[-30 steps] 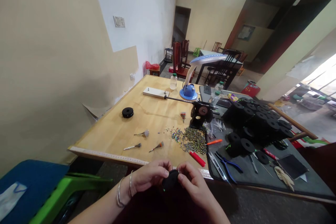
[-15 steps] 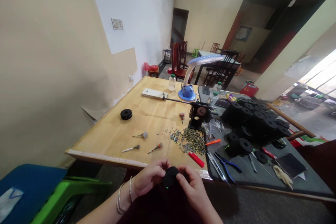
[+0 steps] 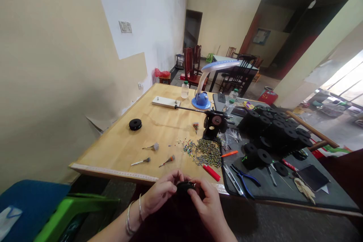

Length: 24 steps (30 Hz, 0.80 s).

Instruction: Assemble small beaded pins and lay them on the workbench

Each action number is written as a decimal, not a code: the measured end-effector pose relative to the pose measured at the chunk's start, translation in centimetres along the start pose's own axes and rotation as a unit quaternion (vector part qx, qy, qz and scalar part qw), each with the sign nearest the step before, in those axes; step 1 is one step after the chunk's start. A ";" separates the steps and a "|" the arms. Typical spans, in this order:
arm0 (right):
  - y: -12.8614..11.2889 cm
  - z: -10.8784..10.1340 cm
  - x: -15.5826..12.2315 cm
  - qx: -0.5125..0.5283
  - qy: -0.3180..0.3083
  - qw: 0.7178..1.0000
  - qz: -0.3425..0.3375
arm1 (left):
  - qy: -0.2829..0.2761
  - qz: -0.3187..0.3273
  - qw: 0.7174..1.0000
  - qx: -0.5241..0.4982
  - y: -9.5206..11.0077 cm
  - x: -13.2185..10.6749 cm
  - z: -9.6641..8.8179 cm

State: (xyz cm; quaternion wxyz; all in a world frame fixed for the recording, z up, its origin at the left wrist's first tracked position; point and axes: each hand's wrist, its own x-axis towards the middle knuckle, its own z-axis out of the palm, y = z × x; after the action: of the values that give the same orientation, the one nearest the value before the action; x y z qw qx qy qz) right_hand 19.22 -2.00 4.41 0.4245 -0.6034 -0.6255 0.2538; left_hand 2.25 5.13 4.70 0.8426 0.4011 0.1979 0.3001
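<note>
Between my two hands, just off the table's front edge, is a round black foam spool (image 3: 185,188). My left hand (image 3: 163,190), with two bangles at the wrist, pinches its left side. My right hand (image 3: 208,198) grips the right side, thumb lying along the near rim. Fingertips of both hands meet at the spool's far edge, and what they pinch there is too small to make out. Beyond them on the table lie a pile of small striped pieces (image 3: 209,152), a red cylinder (image 3: 211,172) and several small bundles like the orange-tipped one (image 3: 167,160).
A black winding device (image 3: 212,124) with a long rod stands mid-table, before a blue desk lamp (image 3: 201,100). Another black spool (image 3: 135,124) lies left. On the grey mat are pliers (image 3: 245,177), scissors (image 3: 235,181) and stacked black foam rolls (image 3: 272,128). A green stool (image 3: 65,215) stands lower left.
The spool has tipped from showing its round face to a flatter, more edge-on view. My hands have shifted slightly with it and still hold it.
</note>
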 end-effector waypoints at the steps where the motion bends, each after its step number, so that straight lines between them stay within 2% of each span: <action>1: 0.0 -0.1 0.1 -0.020 -0.002 1.000 -0.007 | 0.014 0.015 0.998 0.063 0.1 0.1 -0.1; 4: 0.3 -0.3 0.4 -0.053 -0.015 0.998 -0.025 | 0.067 0.050 0.972 0.219 0.1 0.3 -0.2; 6: 0.5 -0.4 0.4 -0.043 -0.015 0.999 -0.019 | 0.084 0.059 0.969 0.225 -0.2 0.5 -0.2; 11: 0.8 -0.2 -0.1 0.001 -0.029 0.999 0.016 | 0.082 0.063 0.982 0.156 -1.5 0.6 -0.4; 17: 0.7 -0.3 -0.1 -0.039 -0.002 0.999 0.004 | 0.107 0.060 0.982 0.141 -2.0 0.5 0.0; 20: 0.8 -0.4 0.0 -0.095 -0.009 0.995 -0.034 | 0.097 0.033 0.974 0.201 -1.6 0.7 0.3; 24: 0.7 -0.1 0.2 -0.163 -0.046 0.984 -0.056 | 0.131 0.030 0.931 0.338 -1.5 1.4 0.3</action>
State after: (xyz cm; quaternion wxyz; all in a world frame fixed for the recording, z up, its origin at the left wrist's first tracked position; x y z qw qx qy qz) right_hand 19.69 -1.72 3.87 0.3047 -0.6160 -0.7104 0.1518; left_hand 3.97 5.11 3.62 0.6142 0.6250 0.3840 0.2908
